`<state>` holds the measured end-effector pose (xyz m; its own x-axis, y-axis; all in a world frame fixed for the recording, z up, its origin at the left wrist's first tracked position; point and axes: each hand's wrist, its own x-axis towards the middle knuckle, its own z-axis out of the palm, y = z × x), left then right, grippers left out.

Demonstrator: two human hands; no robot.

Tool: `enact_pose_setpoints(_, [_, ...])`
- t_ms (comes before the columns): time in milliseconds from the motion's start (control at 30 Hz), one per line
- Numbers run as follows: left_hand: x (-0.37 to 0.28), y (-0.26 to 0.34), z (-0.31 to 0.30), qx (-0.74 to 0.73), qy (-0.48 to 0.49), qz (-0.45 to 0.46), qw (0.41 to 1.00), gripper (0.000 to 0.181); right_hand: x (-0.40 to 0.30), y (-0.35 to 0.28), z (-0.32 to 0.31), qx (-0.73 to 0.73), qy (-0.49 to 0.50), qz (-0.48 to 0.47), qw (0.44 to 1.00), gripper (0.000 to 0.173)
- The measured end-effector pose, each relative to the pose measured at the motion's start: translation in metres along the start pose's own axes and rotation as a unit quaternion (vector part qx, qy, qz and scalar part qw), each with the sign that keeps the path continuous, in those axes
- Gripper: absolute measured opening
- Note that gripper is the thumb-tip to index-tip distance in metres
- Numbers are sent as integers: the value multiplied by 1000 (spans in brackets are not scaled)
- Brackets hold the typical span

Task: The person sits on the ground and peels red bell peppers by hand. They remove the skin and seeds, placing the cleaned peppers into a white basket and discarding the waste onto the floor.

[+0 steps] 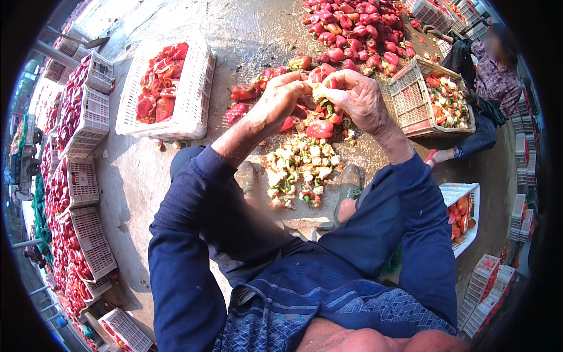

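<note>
My left hand (281, 97) and my right hand (358, 100) meet in front of me with their fingertips on a red bell pepper (320, 74). Its pale, seedy core (317, 93) shows between my thumbs. Fingers partly cover the pepper, so how far the core is parted from it is unclear. Below my hands, a red pepper (319, 129) lies among other peppers and pieces on the floor. A heap of pale pepper cores with green stems (303, 169) is spread between my shoes.
A white plastic crate (204, 94) at left holds red pepper pieces. A large pile of red peppers (360, 31) lies ahead. To the right, a person (495, 83) sits beside a crate (409, 99) of cores; another white crate (473, 220) stands nearer. Filled crates (94, 176) line the left.
</note>
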<state>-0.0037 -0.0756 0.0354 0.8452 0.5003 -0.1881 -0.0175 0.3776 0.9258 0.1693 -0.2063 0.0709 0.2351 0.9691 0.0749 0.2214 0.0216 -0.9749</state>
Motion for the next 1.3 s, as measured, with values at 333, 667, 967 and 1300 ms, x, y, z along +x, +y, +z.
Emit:
enact_pose_setpoints(333, [-9,7,0,83,-96,-5,992,27,1,16,6,-90,19,-89,992,21])
enact_pose_setpoints(667, [-12,12,2,57,-72,-21,996,37,-3,13,4,-192,-4,-107,976,42])
enact_pose_setpoints(967, [-3,3,-1,38,-38,37,998,34,1,16,-1,-234,42,-127,963,17])
enact_pose_setpoints(1300, [8,2,-18,121,76,107,984,35,5,11,4,-227,57,-161,959,13])
